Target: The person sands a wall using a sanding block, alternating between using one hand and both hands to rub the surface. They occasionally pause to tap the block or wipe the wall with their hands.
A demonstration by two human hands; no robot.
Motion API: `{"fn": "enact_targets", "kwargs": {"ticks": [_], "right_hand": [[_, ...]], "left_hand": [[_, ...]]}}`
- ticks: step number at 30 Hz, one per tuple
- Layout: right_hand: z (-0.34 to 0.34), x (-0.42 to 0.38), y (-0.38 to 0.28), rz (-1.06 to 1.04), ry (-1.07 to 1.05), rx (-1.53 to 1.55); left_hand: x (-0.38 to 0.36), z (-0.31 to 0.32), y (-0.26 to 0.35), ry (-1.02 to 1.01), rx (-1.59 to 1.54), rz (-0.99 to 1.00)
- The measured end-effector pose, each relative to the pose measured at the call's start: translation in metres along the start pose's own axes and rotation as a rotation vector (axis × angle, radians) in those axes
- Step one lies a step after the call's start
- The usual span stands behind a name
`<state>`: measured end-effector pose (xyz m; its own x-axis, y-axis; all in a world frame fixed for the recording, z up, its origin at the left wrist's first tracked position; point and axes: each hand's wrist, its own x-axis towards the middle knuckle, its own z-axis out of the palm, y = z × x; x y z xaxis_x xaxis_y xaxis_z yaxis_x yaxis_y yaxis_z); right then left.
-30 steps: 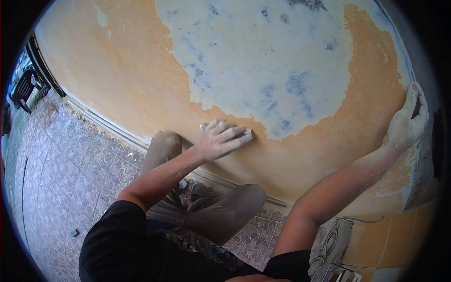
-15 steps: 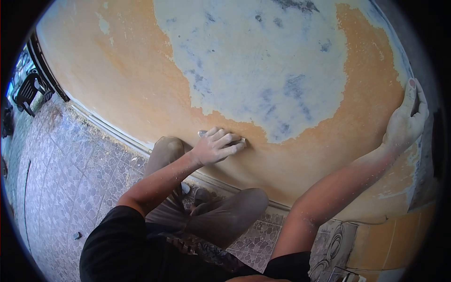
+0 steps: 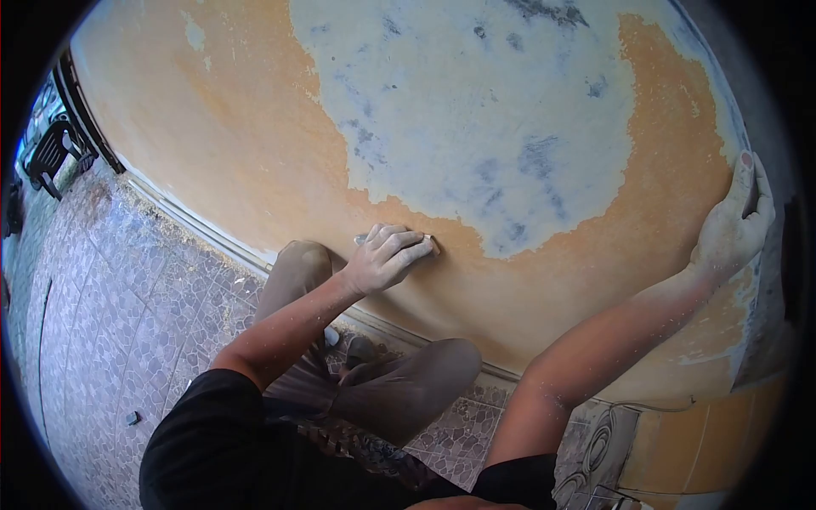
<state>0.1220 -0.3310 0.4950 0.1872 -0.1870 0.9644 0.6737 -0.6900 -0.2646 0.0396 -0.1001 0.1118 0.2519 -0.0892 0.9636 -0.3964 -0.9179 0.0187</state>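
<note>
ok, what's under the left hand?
Between the left hand and the wall is a small block-like object; only its ends show past the hand. Its middle and the wall surface directly behind it are covered.

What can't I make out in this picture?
Held piece: head view; the left hand covers most of it, so its full shape is hidden.
Pale patch: head view; its top is cut off by the upper edge.
Small dark object on the floor: head view; too small to identify.
Chair: head view; what lies beyond it is blurred near the dark rim.
</note>
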Motion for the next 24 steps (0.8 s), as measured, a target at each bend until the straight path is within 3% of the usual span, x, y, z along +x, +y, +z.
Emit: {"fn": "enact_targets", "kwargs": {"ticks": [5, 7, 10, 13, 15, 18, 21, 23, 24], "right_hand": [[-0.004, -0.001, -0.001, -0.025, -0.022, -0.068], [-0.005, 0.001, 0.000, -0.019, -0.024, -0.075], [-0.004, 0.002, 0.004, -0.014, -0.025, -0.061], [0.000, -0.004, -0.003, -0.024, 0.004, -0.039], [0.002, -0.002, 0.000, -0.008, 0.012, -0.039], [-0.003, -0.001, -0.001, -0.040, -0.004, -0.088], [-0.003, 0.004, 0.010, -0.038, -0.055, 0.003], [-0.002, 0.003, 0.009, -0.032, -0.068, 0.015], [-0.002, 0.003, 0.008, -0.018, -0.056, 0.040]], "left_hand": [[0.133, -0.032, -0.019, 0.411, -0.063, -0.164], [0.172, -0.049, -0.034, 0.514, 0.061, -0.170], [0.134, -0.031, -0.018, 0.434, 0.115, -0.118], [0.033, -0.017, -0.016, 0.028, 0.042, 0.154], [0.015, -0.032, -0.025, -0.029, -0.004, 0.100], [0.049, -0.057, -0.047, 0.204, 0.080, -0.130], [0.134, -0.090, -0.086, 0.559, 0.132, -0.386], [0.152, -0.100, -0.100, 0.733, 0.092, -0.626], [0.137, -0.092, -0.099, 0.732, 0.216, -0.642]]}}
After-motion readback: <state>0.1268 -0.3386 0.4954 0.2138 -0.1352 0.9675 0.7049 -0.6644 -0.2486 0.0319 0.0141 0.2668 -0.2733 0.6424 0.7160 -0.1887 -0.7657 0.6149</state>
